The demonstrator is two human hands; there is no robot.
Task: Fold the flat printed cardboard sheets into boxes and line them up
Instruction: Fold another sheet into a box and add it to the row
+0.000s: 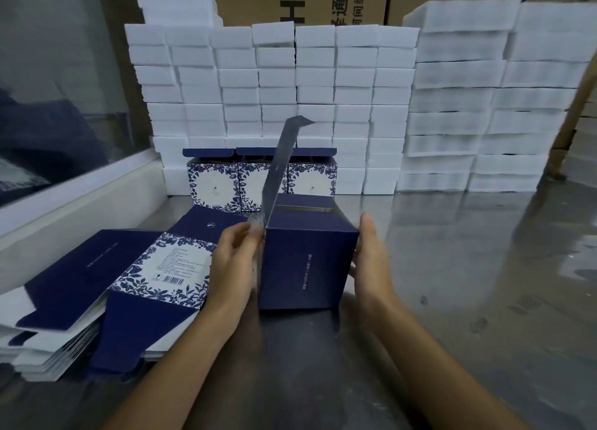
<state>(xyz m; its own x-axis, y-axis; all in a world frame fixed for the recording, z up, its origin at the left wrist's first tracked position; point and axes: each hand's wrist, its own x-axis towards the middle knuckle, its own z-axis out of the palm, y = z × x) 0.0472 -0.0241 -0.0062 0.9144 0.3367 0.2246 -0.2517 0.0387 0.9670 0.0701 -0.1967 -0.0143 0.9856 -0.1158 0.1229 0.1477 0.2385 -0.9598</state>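
Note:
A dark blue box (305, 261), partly folded, stands on the steel table between my hands. Its long lid flap (281, 165) sticks up and leans away. My left hand (234, 261) lies against the box's left side, fingers curled at the flap's edge. My right hand (370, 261) holds the right side, fingers behind it. A stack of flat printed sheets (106, 297) lies at the left. Three folded boxes (261, 181) with blue floral print stand in a row behind, lids up.
White foam blocks (274, 84) are stacked in a wall along the back, with larger stacks (491, 97) at the right. Brown cartons stand behind them. A white ledge (80, 197) and window run along the left. The steel table (468, 268) stretches to the right.

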